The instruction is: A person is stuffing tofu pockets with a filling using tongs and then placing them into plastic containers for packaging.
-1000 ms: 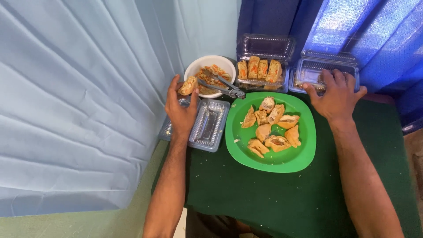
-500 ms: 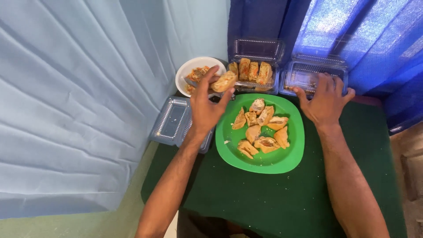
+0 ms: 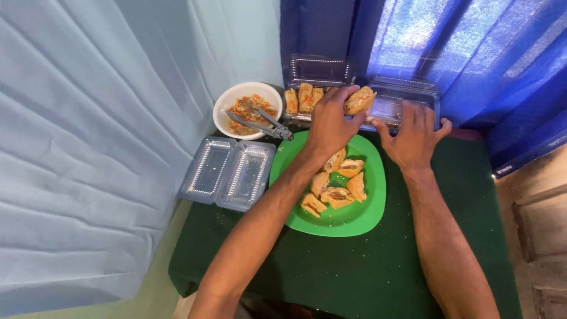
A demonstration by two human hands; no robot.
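Note:
My left hand (image 3: 328,122) holds a filled pastry piece (image 3: 359,100) above the near edge of a clear plastic clamshell container (image 3: 399,105) at the back right. My right hand (image 3: 413,134) rests with spread fingers on that container's front rim. Below both hands a green plate (image 3: 366,210) carries several pastry pieces (image 3: 336,190). Behind my left hand a second clear container (image 3: 302,99) holds a row of filled pastries. A white bowl (image 3: 227,105) of orange filling with metal tongs (image 3: 260,121) across it stands at the back left.
An open, empty clear clamshell (image 3: 230,173) lies left of the green plate on the dark green tablecloth (image 3: 366,272). A pale blue curtain (image 3: 88,136) hangs on the left and a dark blue curtain (image 3: 496,65) behind. The table edge runs along the left.
My left hand has carried the pastry piece from beside the white bowl rightward across the plate to the back right container. My right hand has stayed on that container.

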